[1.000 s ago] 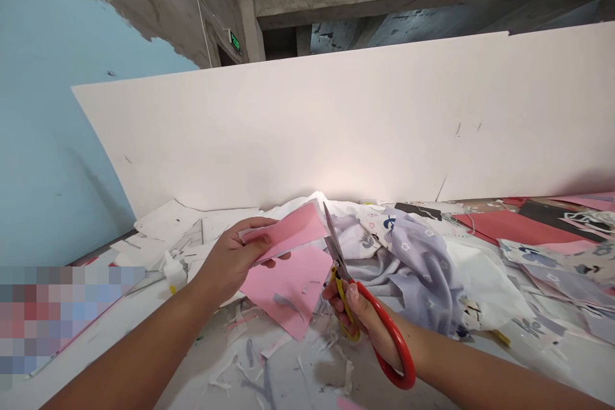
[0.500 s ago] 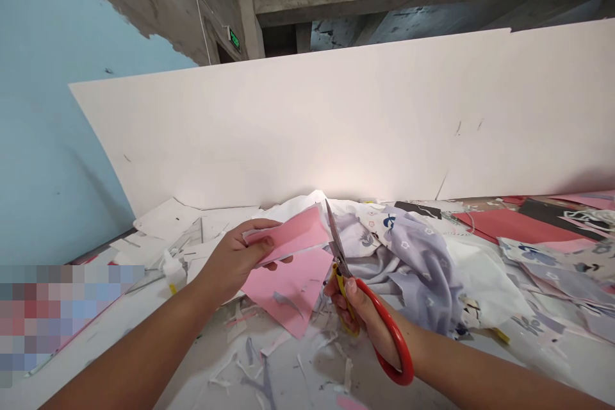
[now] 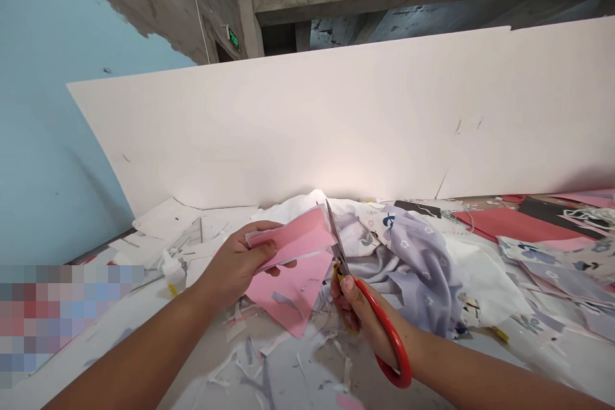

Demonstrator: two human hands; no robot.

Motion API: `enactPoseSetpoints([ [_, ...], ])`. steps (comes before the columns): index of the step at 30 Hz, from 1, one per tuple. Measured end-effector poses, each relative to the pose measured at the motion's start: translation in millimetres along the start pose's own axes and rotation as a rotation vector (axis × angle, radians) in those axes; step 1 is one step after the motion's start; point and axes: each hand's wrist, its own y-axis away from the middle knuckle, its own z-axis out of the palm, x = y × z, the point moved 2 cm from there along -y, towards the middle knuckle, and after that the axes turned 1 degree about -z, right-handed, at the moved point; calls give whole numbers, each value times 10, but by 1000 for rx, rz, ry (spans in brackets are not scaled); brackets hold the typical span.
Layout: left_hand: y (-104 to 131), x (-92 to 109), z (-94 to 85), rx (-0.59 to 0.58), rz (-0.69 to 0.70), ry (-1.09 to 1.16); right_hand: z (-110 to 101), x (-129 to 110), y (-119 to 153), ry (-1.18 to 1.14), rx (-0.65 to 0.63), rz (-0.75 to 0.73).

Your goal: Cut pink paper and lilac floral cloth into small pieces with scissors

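My left hand [image 3: 247, 256] pinches a pink piece of paper [image 3: 302, 230] with a pale backing, thumb on top and fingers beneath. My right hand [image 3: 360, 311] grips a pair of scissors [image 3: 391, 333] with red and yellow handles. The blades point up and away and lie along the right edge of the held paper. Whether they bite into the paper, I cannot tell. Under the left hand, a larger pink sheet [image 3: 288, 301] rests on the table with a grey scrap on it. Behind the scissors is a heap of lilac patterned cloth [image 3: 423, 256].
Paper scraps [image 3: 250, 359] litter the near tabletop. A small white bottle [image 3: 173, 269] with a yellow part stands left of my left hand. Red sheets [image 3: 519, 224] and patterned pieces [image 3: 542, 256] lie at right. A tall white board [image 3: 336, 122] rises behind everything.
The scissors have closed somewhat, and the fingers in the yellow handle have drawn in towards the palm. The held paper has shifted slightly right against the blades.
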Motion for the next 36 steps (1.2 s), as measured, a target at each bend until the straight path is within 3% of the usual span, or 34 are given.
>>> enactPoseSetpoints([
  [21,13,48,-1,22,-36,93,11,-45,-20,-21,25,67],
  [30,13,44,-3,-2,-28,58,-4,-65,25,-11,-47,-22],
  [36,5,30,-16,-12,-37,45,-13,-17,17,7,-40,30],
])
